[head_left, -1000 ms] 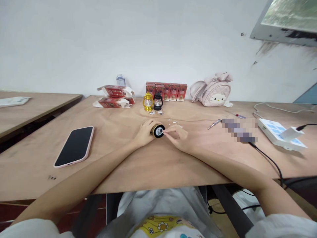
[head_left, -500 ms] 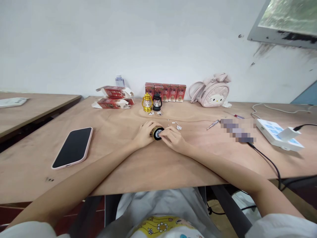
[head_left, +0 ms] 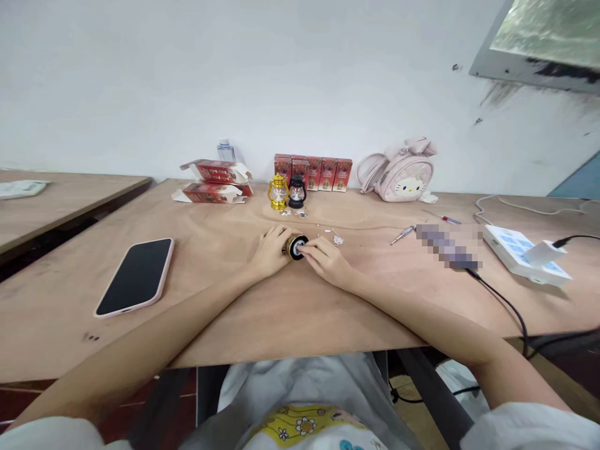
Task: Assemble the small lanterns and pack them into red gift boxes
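Note:
On its side in the middle of the table lies a small lantern (head_left: pixel 295 247), its dark round base turned toward me. My left hand (head_left: pixel 272 253) is wrapped round its gold body. Fingers pinched, my right hand (head_left: pixel 328 261) reaches to the pale centre of that base; whatever is between the fingertips is too small to make out. Beyond my hands a gold lantern (head_left: pixel 278 192) and a black lantern (head_left: pixel 297 192) stand upright. Small white pieces (head_left: pixel 337 239) lie just past my right hand, and more little bits (head_left: pixel 294 214) sit before the standing lanterns.
Red boxes (head_left: pixel 328 174) stand along the wall, with opened boxes (head_left: pixel 213 192) and a bottle (head_left: pixel 225 150) to their left. A phone (head_left: pixel 135 276) lies at left. Rightward are a pink bag (head_left: pixel 407 181), a screwdriver (head_left: pixel 402 235) and a white power strip (head_left: pixel 520 253) with cables.
The right fingertips have shifted slightly over the lantern's base and still touch it. My left hand keeps its hold. The whole view has moved a little.

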`<act>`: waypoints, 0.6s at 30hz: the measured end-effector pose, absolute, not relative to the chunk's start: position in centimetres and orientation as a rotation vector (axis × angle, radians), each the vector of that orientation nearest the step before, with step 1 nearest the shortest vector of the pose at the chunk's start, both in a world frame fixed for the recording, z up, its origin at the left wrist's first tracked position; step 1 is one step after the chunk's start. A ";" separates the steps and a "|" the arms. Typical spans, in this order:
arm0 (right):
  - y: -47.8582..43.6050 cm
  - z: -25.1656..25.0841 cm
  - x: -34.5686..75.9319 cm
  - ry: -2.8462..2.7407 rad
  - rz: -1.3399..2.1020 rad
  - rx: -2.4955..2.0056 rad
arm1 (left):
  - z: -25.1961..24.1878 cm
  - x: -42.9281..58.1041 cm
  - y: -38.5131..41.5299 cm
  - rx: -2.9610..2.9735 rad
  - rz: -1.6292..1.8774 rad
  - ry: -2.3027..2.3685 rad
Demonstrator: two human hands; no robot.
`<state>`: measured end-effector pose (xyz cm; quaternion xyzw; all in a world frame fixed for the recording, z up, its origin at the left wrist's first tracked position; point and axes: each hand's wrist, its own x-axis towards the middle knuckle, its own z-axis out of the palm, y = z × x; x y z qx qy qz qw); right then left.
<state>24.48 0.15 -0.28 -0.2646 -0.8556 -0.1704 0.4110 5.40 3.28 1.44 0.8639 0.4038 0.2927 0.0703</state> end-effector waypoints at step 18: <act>0.3 0.2 24.7 -2.177 -0.555 -0.637 | 1.4 5.4 3.1 2.690 0.784 1.136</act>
